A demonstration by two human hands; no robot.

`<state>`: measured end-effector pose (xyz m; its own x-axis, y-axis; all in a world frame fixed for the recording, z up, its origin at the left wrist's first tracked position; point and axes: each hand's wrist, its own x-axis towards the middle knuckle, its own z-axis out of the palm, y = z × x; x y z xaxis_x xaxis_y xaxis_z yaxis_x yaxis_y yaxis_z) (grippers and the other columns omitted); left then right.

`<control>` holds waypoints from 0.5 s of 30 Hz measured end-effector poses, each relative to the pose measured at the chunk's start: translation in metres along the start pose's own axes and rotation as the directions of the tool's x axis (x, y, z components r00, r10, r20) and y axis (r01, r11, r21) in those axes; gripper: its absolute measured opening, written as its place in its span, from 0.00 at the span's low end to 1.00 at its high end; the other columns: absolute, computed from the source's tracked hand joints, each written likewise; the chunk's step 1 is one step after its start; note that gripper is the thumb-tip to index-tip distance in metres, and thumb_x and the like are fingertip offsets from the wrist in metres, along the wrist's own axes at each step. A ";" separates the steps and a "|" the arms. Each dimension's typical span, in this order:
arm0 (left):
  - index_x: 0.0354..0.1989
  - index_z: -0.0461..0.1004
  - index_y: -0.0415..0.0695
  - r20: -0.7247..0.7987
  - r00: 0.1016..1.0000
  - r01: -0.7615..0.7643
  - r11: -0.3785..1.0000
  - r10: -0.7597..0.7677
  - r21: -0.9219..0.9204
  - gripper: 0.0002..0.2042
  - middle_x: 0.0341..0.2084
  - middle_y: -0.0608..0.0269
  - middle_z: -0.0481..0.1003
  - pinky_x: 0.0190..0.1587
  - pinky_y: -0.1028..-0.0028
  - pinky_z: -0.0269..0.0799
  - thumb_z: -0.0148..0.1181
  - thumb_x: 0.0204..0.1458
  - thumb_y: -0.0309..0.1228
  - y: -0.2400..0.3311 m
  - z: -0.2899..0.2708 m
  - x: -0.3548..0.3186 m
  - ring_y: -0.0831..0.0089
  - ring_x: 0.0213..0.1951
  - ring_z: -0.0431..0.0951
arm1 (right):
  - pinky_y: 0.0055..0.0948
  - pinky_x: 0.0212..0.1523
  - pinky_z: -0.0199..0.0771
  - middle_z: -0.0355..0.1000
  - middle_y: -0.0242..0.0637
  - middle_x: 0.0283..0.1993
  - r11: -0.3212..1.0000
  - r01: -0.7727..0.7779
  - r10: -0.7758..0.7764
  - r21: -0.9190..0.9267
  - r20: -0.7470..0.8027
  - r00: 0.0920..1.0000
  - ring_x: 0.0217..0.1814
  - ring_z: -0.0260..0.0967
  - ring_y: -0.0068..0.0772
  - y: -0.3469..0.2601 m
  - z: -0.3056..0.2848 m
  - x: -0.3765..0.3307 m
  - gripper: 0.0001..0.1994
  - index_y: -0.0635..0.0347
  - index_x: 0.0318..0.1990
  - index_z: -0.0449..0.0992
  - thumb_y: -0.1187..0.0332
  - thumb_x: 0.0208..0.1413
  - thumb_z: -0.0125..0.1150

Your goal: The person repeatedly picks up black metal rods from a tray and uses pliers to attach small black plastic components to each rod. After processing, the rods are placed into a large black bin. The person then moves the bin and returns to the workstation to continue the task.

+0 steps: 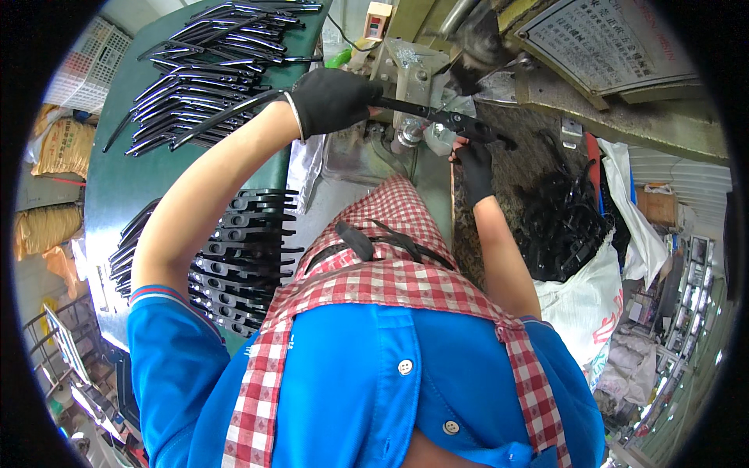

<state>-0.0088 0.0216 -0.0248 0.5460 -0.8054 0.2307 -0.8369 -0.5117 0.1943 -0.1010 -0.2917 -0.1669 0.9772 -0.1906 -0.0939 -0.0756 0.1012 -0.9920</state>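
Black slotted bar point(421, 111) level with the machine point(409, 58), left hand point(335, 101) gripping
Its long axis runs left to right, dipping nearer the wearer; left fingers wrap it. Right hand point(476, 168) sits just below its far end, fingers perhaps pinching; I cannot tell.

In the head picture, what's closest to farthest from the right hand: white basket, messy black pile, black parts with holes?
1. Messy black pile, right of the right hand.
2. Black parts with holes, left on the green table.
3. White basket, far upper left.
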 end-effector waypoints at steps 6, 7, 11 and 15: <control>0.39 0.74 0.46 0.044 0.997 0.056 0.998 -0.056 0.002 0.14 0.25 0.53 0.75 0.30 0.61 0.72 0.59 0.50 0.43 0.001 -0.007 -0.004 0.52 0.28 0.77 | 0.44 0.49 0.69 0.72 0.44 0.50 0.293 0.012 -0.058 -0.956 -0.005 0.998 0.49 0.70 0.49 -0.009 0.021 0.042 0.22 0.56 0.48 0.72 0.52 0.51 0.56; 0.40 0.74 0.46 0.030 0.998 0.053 0.999 -0.053 -0.001 0.15 0.25 0.53 0.75 0.30 0.61 0.72 0.59 0.50 0.43 0.001 -0.007 -0.004 0.52 0.28 0.77 | 0.48 0.54 0.66 0.67 0.47 0.57 0.231 0.072 -0.087 -0.970 0.053 0.995 0.57 0.66 0.54 0.014 0.011 0.057 0.24 0.46 0.55 0.69 0.48 0.52 0.52; 0.47 0.73 0.50 -0.089 0.996 0.007 0.997 -0.014 -0.081 0.15 0.27 0.52 0.76 0.31 0.61 0.73 0.57 0.52 0.40 0.012 -0.004 0.001 0.53 0.29 0.78 | 0.45 0.48 0.70 0.73 0.48 0.45 0.050 0.117 0.089 -0.992 0.121 0.989 0.47 0.71 0.52 0.018 0.018 0.079 0.15 0.47 0.43 0.78 0.58 0.49 0.54; 0.51 0.72 0.53 -0.121 0.993 0.004 0.993 -0.018 -0.117 0.17 0.26 0.53 0.76 0.31 0.62 0.73 0.57 0.52 0.35 0.022 -0.015 -0.011 0.56 0.29 0.78 | 0.45 0.45 0.71 0.73 0.49 0.43 0.097 0.139 0.053 -0.986 0.144 0.988 0.46 0.70 0.54 0.012 0.025 0.084 0.15 0.51 0.42 0.77 0.59 0.49 0.52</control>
<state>-0.0323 0.0234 -0.0086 0.5618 -0.7538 0.3407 -0.8245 -0.4763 0.3057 -0.0145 -0.2823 -0.1845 0.9902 -0.0421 -0.1328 -0.0674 -0.9790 -0.1924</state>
